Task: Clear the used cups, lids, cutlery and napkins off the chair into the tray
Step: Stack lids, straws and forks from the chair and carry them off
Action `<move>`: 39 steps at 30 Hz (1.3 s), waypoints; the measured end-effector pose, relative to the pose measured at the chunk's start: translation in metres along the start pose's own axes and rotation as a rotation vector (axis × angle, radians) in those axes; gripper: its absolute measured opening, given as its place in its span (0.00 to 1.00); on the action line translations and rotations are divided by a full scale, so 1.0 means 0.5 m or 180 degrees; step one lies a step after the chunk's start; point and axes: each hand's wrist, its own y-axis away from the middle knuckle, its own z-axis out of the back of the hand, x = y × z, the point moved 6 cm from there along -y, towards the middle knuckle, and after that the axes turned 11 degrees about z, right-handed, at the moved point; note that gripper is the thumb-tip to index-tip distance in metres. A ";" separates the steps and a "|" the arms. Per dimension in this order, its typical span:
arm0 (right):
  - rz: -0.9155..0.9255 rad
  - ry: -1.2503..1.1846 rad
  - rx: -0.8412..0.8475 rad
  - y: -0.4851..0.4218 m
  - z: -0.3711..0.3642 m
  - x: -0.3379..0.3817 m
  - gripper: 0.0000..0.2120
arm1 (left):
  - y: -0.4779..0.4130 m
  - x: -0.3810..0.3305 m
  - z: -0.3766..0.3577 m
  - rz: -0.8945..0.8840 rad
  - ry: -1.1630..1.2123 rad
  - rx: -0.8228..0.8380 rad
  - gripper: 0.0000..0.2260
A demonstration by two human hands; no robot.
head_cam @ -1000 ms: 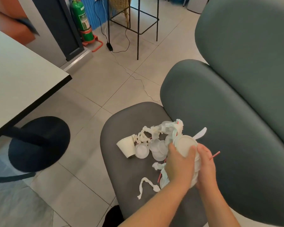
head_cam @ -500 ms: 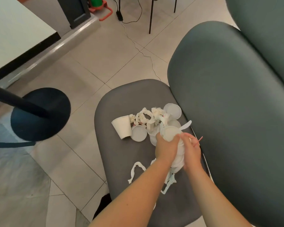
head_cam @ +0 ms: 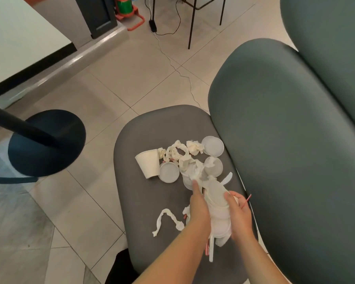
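Two hands work over one grey chair seat point(head_cam: 150, 201), backrest point(head_cam: 285, 150) along its 3 o'clock side. No tray shows anywhere in view; its place cannot be told.

Largest load: a stack of cups and lids point(head_cam: 217, 203), held between both hands at about 5 o'clock on the seat, lifted slightly off the cushion. Left hand point(head_cam: 200, 208) wraps the stack's 9 o'clock side, fingers curled round it. Right hand point(head_cam: 239, 214) closes on the 3 o'clock side, a red-striped straw point(head_cam: 246, 200) poking out past its fingers. White cutlery handles point(head_cam: 211, 249) hang out below the bundle at 6 o'clock.

Still loose on the seat, by size:
- one paper cup point(head_cam: 149, 163) on its side, at 10 o'clock;
- one lid point(head_cam: 169, 172) touching the cup's mouth end;
- two lids, one point(head_cam: 213, 146) at 1 o'clock by the backrest, one point(head_cam: 213, 168) just below it;
- a plastic spoon point(head_cam: 228, 178) at 3 o'clock;
- crumpled napkins point(head_cam: 179, 153) across 12 o'clock;
- one twisted napkin strip point(head_cam: 166, 220) alone at 7 o'clock.

Step in hand, as judged: gathering, roughly half done. Next move likely calls for one hand to take the whole stack firmly so the other can sweep up the cup, lids and napkins; dangling cutlery could slip.
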 end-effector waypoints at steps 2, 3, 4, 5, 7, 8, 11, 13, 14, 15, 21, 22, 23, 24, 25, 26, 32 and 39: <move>0.0066 0.0145 0.0057 -0.006 0.004 -0.012 0.06 | -0.016 0.017 0.012 0.0289 0.0421 0.0079 0.20; 0.0083 0.0191 0.0072 -0.007 0.008 -0.019 0.05 | -0.022 0.028 0.019 0.0420 0.0488 0.0040 0.17; 0.0083 0.0212 0.0067 -0.006 0.014 -0.026 0.05 | -0.025 0.040 0.029 0.0551 0.0505 -0.0058 0.16; 0.0075 0.0205 0.0050 -0.006 0.020 -0.036 0.05 | -0.029 0.051 0.038 0.0648 0.0559 -0.0170 0.15; 0.0051 0.0165 0.0013 -0.006 0.033 -0.055 0.05 | -0.036 0.066 0.053 0.0777 0.0697 -0.0347 0.16; 0.0042 0.0140 -0.0004 -0.006 0.039 -0.064 0.04 | -0.042 0.072 0.056 0.0808 0.0747 -0.0376 0.16; -0.0017 0.0050 -0.0069 -0.008 0.049 -0.086 0.03 | -0.059 0.090 0.064 0.0833 0.1013 -0.0341 0.17; -0.0095 -0.0052 -0.0135 -0.011 0.053 -0.097 0.02 | -0.069 0.094 0.072 0.0800 0.1086 -0.0349 0.15; -0.0135 -0.0105 -0.0165 -0.014 0.056 -0.102 0.02 | -0.075 0.094 0.077 0.0751 0.1009 -0.0384 0.13; -0.0172 -0.0158 -0.0186 -0.016 0.058 -0.106 0.02 | -0.080 0.093 0.079 0.0682 0.0899 -0.0403 0.12; -0.0327 -0.0328 -0.0061 -0.014 0.053 -0.127 0.02 | -0.102 0.095 0.090 0.0285 -0.0061 -0.0653 0.13; -0.0371 -0.0344 0.0029 -0.011 0.050 -0.130 0.02 | -0.101 0.099 0.093 0.0300 -0.0080 -0.0643 0.12; -0.0419 -0.0370 0.0135 -0.008 0.045 -0.133 0.03 | -0.099 0.103 0.097 0.0336 -0.0073 -0.0637 0.12; -0.0462 -0.0396 0.0255 -0.005 0.041 -0.136 0.04 | -0.098 0.106 0.100 0.0376 -0.0027 -0.0592 0.11; -0.0504 -0.0406 0.0379 -0.002 0.037 -0.136 0.07 | -0.097 0.109 0.100 0.0400 0.0026 -0.0522 0.11; -0.0544 -0.0405 0.0486 0.002 0.032 -0.137 0.10 | -0.094 0.109 0.099 0.0403 0.0061 -0.0457 0.10; -0.0715 -0.0442 0.0782 -0.001 0.017 -0.142 0.27 | -0.086 0.110 0.076 0.0397 -0.0014 -0.0219 0.12; -0.1203 -0.0885 0.0801 0.000 -0.001 -0.149 0.22 | -0.111 0.117 0.059 0.0453 -0.0046 -0.0257 0.07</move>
